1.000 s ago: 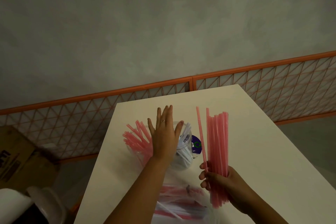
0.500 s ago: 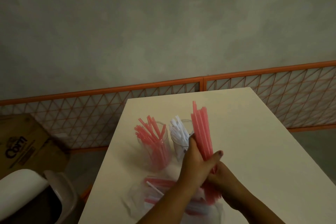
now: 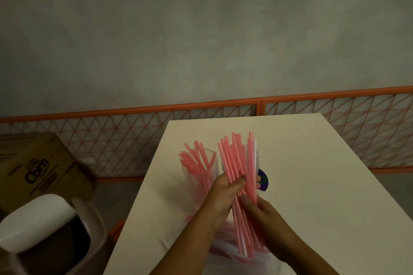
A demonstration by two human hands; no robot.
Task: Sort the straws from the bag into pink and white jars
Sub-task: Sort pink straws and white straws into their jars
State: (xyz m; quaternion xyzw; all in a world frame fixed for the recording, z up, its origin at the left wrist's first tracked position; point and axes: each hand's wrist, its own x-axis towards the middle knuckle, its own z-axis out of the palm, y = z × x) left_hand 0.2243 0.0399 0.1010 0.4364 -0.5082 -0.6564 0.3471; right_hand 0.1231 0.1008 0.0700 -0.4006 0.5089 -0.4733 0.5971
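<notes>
A fanned bundle of pink straws (image 3: 237,163), with a white one on its right side, stands upright between my two hands above the table. My left hand (image 3: 225,192) grips the bundle from the left at mid-height. My right hand (image 3: 263,219) holds the lower part from the right. Behind the bundle to the left stands a clear jar of pink straws (image 3: 199,167). The white-straw jar is mostly hidden behind the bundle; only its purple label (image 3: 262,179) shows. The clear plastic bag (image 3: 225,245) with more straws lies under my wrists.
The white table (image 3: 312,185) runs away from me, its far edge near an orange mesh fence (image 3: 134,138). A cardboard box (image 3: 33,167) and a white-lidded bin (image 3: 44,230) sit on the floor to the left.
My left hand left the jars and came to the pink bundle, gripping it beside my right hand. The straws have fanned out. The camera view shifted left.
</notes>
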